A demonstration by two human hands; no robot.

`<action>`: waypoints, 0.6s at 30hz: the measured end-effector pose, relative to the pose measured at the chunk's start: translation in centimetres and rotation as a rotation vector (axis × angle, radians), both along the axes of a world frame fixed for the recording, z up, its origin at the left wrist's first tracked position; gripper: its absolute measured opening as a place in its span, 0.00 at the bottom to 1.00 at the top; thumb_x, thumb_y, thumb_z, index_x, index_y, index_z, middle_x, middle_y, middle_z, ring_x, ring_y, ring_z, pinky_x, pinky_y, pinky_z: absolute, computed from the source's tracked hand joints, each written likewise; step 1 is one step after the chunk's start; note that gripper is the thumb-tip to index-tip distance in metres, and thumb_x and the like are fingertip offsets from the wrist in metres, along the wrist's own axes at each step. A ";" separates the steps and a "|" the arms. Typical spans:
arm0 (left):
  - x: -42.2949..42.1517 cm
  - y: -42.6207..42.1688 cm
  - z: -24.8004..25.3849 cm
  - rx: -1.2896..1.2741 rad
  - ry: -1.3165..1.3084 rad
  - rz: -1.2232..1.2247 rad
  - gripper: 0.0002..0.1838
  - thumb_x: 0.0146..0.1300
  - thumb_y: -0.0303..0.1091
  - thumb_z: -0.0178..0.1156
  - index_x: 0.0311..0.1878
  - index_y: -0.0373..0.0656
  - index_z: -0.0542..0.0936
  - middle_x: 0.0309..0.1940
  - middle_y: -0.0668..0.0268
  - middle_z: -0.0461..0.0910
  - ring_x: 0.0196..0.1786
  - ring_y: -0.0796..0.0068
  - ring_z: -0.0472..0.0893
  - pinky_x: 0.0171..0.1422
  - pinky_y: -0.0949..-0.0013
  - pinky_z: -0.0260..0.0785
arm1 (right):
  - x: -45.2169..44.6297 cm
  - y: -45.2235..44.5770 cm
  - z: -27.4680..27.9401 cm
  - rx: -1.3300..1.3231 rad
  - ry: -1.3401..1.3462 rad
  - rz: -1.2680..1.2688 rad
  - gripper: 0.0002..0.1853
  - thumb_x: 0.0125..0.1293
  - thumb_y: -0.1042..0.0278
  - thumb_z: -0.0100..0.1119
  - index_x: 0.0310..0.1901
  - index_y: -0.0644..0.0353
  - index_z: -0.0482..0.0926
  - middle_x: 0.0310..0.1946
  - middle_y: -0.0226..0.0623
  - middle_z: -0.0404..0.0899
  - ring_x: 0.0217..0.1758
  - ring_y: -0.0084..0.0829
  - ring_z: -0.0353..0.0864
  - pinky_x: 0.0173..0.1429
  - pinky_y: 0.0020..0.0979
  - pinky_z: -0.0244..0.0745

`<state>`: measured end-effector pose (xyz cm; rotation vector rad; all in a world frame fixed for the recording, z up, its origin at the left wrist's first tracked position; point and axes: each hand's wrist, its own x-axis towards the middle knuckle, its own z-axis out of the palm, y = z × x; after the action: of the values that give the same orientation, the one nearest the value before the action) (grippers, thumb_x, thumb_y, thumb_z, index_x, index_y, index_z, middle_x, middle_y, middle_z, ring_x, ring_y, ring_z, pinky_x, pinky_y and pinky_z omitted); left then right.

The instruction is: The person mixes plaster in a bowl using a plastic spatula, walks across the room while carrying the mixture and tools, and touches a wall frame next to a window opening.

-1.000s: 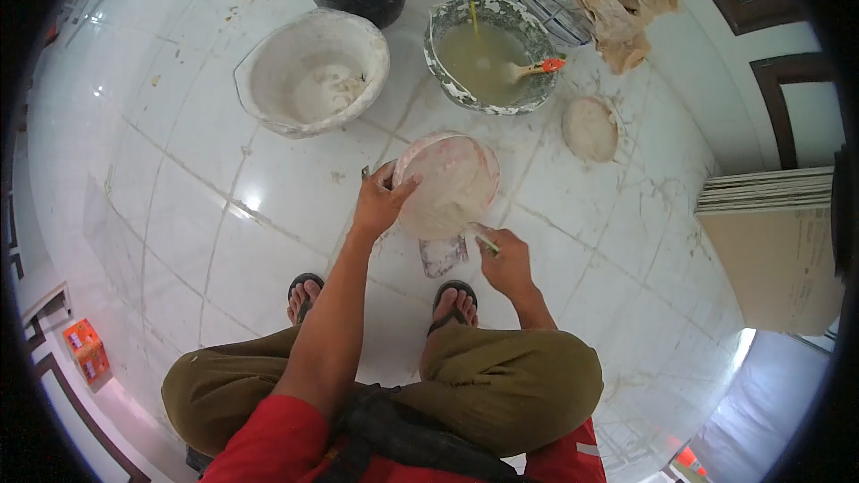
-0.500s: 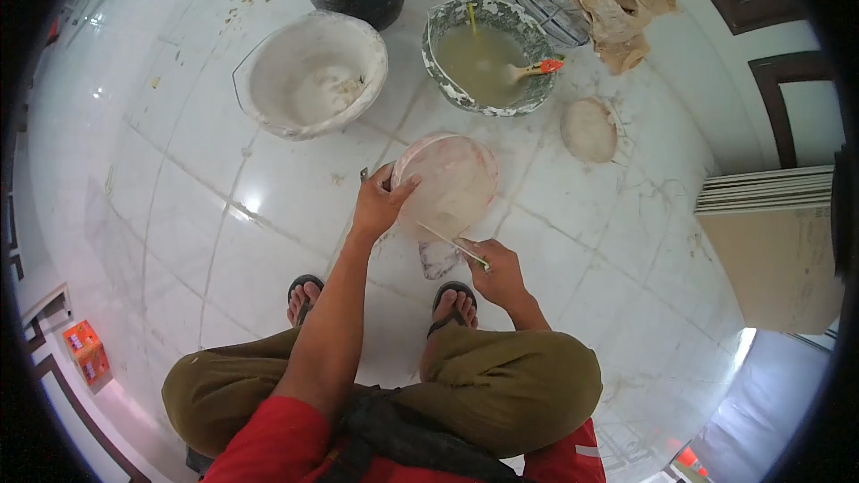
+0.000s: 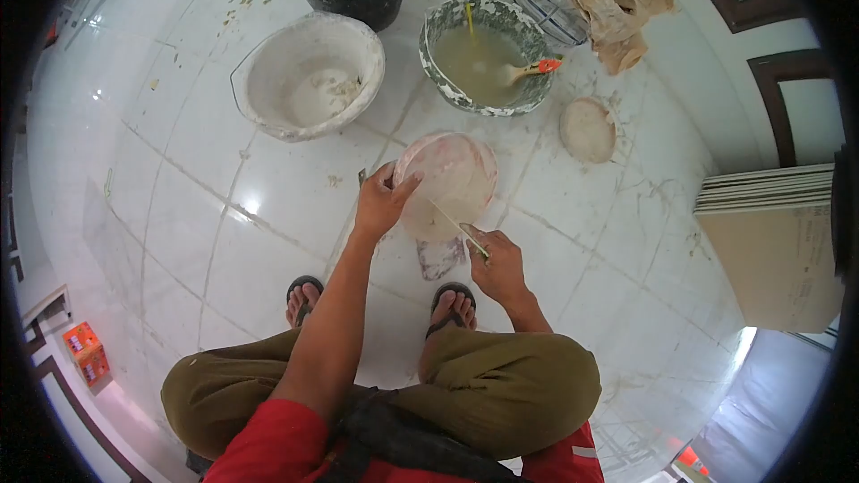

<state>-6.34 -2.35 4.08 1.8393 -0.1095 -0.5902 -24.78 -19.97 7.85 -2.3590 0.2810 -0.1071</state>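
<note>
A round, pinkish, plaster-smeared tub is tilted in front of me over the floor. My left hand grips its left rim, thumb on the inside and fingers behind. A small bit of metal juts out beside those fingers; what it belongs to is hidden. In my right hand is a putty knife, its thin blade seen almost edge-on against the tub's near side. Just below the tub, a whitish smeared patch shows between my hands; I cannot tell whether it is part of the tub.
Beyond the tub stand a whitish bucket, a dark bucket and a bucket of cloudy water with a brush in it. A round lid-like piece, a torn paper bag and stacked boards lie rightward.
My right hand has shifted slightly right, and the putty knife's blade now points more steeply up and left. My left hand keeps its grip on the tub's rim.
</note>
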 end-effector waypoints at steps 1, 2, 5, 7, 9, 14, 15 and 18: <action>-0.1 0.0 0.1 0.002 0.001 -0.001 0.22 0.66 0.48 0.71 0.51 0.36 0.86 0.34 0.63 0.86 0.35 0.76 0.79 0.43 0.67 0.73 | 0.1 0.0 0.5 0.026 0.034 0.007 0.20 0.65 0.74 0.62 0.59 0.54 0.84 0.34 0.47 0.84 0.38 0.49 0.83 0.45 0.48 0.81; -0.1 0.0 0.2 0.017 0.020 0.013 0.23 0.66 0.48 0.71 0.51 0.36 0.86 0.34 0.63 0.86 0.35 0.76 0.79 0.43 0.66 0.73 | 0.0 -0.5 0.1 0.027 0.033 0.007 0.20 0.65 0.74 0.62 0.59 0.54 0.84 0.34 0.47 0.84 0.38 0.49 0.83 0.45 0.48 0.81; -0.2 -0.1 -0.3 0.004 0.048 0.045 0.23 0.66 0.49 0.70 0.51 0.36 0.86 0.34 0.62 0.86 0.35 0.75 0.79 0.43 0.66 0.73 | -0.3 -2.4 -0.9 -0.085 0.076 0.022 0.19 0.65 0.74 0.63 0.59 0.56 0.84 0.36 0.47 0.85 0.38 0.49 0.83 0.45 0.47 0.81; -0.2 0.2 0.1 -0.016 0.061 0.072 0.24 0.67 0.50 0.70 0.51 0.36 0.86 0.34 0.62 0.86 0.36 0.75 0.80 0.44 0.66 0.74 | 0.5 -2.4 0.1 -0.154 0.012 -0.181 0.16 0.66 0.76 0.64 0.55 0.62 0.86 0.31 0.48 0.84 0.35 0.47 0.84 0.40 0.43 0.80; -0.2 0.0 0.7 -0.059 0.035 0.057 0.25 0.67 0.51 0.71 0.51 0.35 0.85 0.35 0.62 0.86 0.37 0.75 0.80 0.45 0.66 0.74 | 0.8 -2.3 -0.1 -0.118 -0.012 -0.204 0.16 0.66 0.75 0.64 0.55 0.61 0.86 0.31 0.48 0.84 0.36 0.48 0.84 0.41 0.44 0.80; 0.0 -0.1 -0.5 -0.025 0.048 0.030 0.25 0.67 0.50 0.71 0.51 0.35 0.85 0.35 0.63 0.86 0.37 0.76 0.80 0.45 0.67 0.74 | 0.6 -0.4 0.0 -0.058 -0.038 0.036 0.17 0.64 0.79 0.62 0.55 0.61 0.86 0.35 0.49 0.85 0.37 0.48 0.84 0.43 0.45 0.79; -0.1 0.0 -0.3 -0.041 0.044 0.041 0.25 0.66 0.50 0.71 0.51 0.35 0.85 0.35 0.63 0.86 0.37 0.76 0.80 0.45 0.67 0.74 | 0.9 -0.7 0.0 -0.055 -0.037 0.036 0.17 0.64 0.79 0.62 0.55 0.61 0.86 0.35 0.49 0.85 0.37 0.48 0.84 0.43 0.45 0.79; -0.1 0.1 -0.3 -0.069 0.041 0.011 0.24 0.66 0.49 0.71 0.51 0.35 0.85 0.34 0.63 0.85 0.36 0.76 0.80 0.45 0.67 0.74 | 2.5 -2.6 -0.8 -0.296 -0.086 -0.052 0.22 0.59 0.82 0.61 0.57 0.61 0.84 0.45 0.46 0.88 0.42 0.48 0.83 0.49 0.43 0.81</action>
<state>-6.44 -2.30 3.79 1.7594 -0.0905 -0.6091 -22.33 -22.62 7.05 -2.6325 0.3014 -0.2917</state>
